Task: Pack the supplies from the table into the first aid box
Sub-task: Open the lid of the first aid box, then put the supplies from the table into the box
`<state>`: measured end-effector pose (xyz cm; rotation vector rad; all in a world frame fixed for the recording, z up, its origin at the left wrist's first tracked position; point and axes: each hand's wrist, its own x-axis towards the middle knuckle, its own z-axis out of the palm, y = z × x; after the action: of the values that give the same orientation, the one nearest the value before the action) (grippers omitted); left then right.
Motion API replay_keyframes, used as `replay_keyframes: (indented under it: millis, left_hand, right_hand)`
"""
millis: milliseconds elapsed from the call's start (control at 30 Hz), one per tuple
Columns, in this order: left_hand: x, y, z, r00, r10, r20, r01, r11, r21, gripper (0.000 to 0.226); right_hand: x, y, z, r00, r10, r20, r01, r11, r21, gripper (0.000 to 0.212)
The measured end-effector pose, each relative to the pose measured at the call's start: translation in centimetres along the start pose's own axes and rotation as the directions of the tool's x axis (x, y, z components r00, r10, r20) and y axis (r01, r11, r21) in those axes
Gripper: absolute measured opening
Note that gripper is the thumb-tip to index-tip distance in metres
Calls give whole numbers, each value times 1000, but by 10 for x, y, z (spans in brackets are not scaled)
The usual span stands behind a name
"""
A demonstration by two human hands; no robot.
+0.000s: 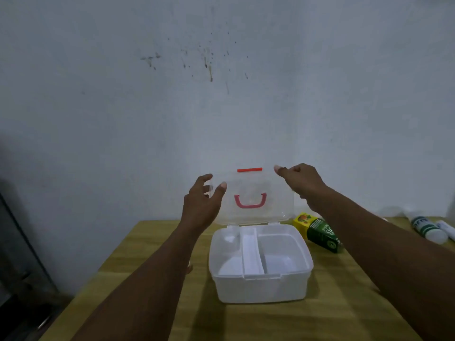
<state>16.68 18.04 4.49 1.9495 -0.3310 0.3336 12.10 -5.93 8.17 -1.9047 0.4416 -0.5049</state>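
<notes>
A translucent white first aid box (259,289) stands on the wooden table (307,316) with its inner tray compartments bare. Its clear lid (279,205) stands upright at the back, showing a pink handle (250,202) and a red latch (249,170) on top. My left hand (200,205) grips the lid's left edge, thumb in front and fingers behind. My right hand (301,179) pinches the lid's top right corner. A green and yellow carton (318,231) lies just right of the box. A white bottle with a green label (428,230) lies at the far right.
Another white tube (446,229) lies at the right edge of the frame beside the bottle. A stained pale wall rises right behind the table. Dark furniture stands to the left of the table's left edge.
</notes>
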Motion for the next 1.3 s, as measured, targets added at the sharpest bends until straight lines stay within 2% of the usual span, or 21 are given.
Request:
replay_keyframes:
  millis: [100,167,233,333,500,567,667,900,1000,1300]
  left_hand:
    - [9,-11,11,997,-49,56,49,999,5,61]
    - [10,-21,17,993,-85,87,83,996,23,61]
    - [8,-32,23,986,-117,117,114,993,33,59]
    - [5,-47,30,969,-182,169,176,983,47,57]
    - [1,-61,36,916,-291,276,284,957,65,85]
    - [-1,-65,38,899,-304,314,290,953,93,80]
    - [-3,-68,38,881,-321,348,295,947,126,71]
    - [-4,-41,34,906,-260,335,176,949,262,69]
    - [-10,-17,38,921,-198,337,97,951,293,67]
    - [-42,57,99,887,-40,460,-55,980,191,42]
  right_hand:
    - [13,19,7,994,92,61,-98,990,103,60]
    - [16,32,13,984,142,112,-156,979,131,57]
    - [18,46,19,972,177,157,-198,971,130,56]
    - [16,64,27,960,222,172,-243,964,107,65]
    - [11,83,35,931,290,223,-308,950,54,52]
    - [8,90,37,918,313,243,-331,943,37,53]
    - [1,91,38,915,307,260,-325,945,26,69]
    - [-3,73,12,933,245,262,-238,970,-58,62]
    - [-9,62,-10,943,223,246,-211,975,-75,49]
    - [-46,61,-101,958,162,238,-96,958,-270,32]
